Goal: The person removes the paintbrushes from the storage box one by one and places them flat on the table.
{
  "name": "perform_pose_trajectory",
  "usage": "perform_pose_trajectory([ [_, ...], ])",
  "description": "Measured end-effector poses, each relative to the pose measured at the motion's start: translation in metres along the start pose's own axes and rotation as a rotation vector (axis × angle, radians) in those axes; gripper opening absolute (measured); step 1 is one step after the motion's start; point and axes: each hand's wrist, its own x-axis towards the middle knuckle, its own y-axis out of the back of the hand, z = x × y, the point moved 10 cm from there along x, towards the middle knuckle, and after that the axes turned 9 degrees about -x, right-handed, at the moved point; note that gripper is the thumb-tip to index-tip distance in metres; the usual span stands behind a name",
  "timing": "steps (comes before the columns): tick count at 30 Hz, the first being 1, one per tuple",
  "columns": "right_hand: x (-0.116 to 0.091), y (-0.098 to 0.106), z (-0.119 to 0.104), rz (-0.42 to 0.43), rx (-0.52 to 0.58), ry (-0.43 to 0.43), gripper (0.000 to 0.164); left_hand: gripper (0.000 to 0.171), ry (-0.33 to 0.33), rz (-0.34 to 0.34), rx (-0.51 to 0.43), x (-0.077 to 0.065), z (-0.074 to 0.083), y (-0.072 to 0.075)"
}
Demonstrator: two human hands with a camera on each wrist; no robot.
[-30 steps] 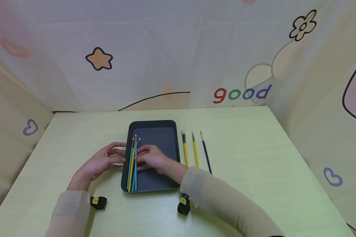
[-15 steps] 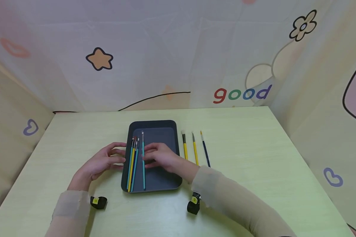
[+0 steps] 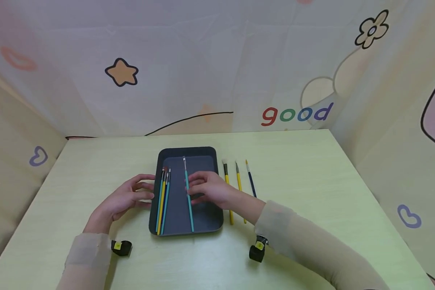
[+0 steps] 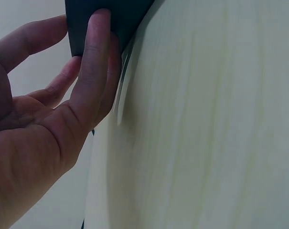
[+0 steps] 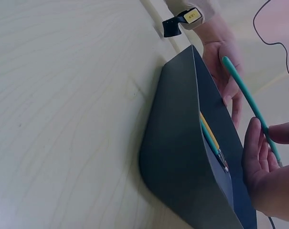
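A teal paintbrush [image 3: 189, 201] is pinched between the thumb and fingers of my right hand [image 3: 210, 189], over the middle of a dark grey tray [image 3: 203, 225]. The right wrist view shows the same teal paintbrush [image 5: 247, 93] raised above the tray's rim, its handle end pointing away. Against the tray's left outer wall, my left hand [image 3: 121, 199] touches with its fingers loosely extended; in the left wrist view its fingers [image 4: 94, 57] rest on the dark wall. Several paintbrushes [image 3: 163, 201], teal, yellow and dark, lie side by side along the tray's left inside.
Right of the tray, two yellow-handled paintbrushes [image 3: 226, 177] [image 3: 238, 179] and a dark blue paintbrush [image 3: 251, 181] lie on the pale wooden table [image 3: 311, 193], partly behind my right forearm. A patterned curtain [image 3: 188, 72] encloses the table at the back and sides.
My right hand has drawn the teal paintbrush away from the bunch, rightward to the tray's middle. The left hand has stayed at the tray's left side.
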Motion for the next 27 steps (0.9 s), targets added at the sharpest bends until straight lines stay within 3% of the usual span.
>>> perform_pose_trajectory([
  [10, -0.02, 0.026, -0.002, 0.03, -0.03, 0.016, 0.042, 0.066, -0.005, -0.008, -0.004, 0.001, 0.0, -0.001],
  [27, -0.05, 0.093, -0.001, 0.127, -0.053, 0.026, 0.047, 0.066, -0.006, -0.011, 0.006, -0.002, 0.003, -0.001],
])
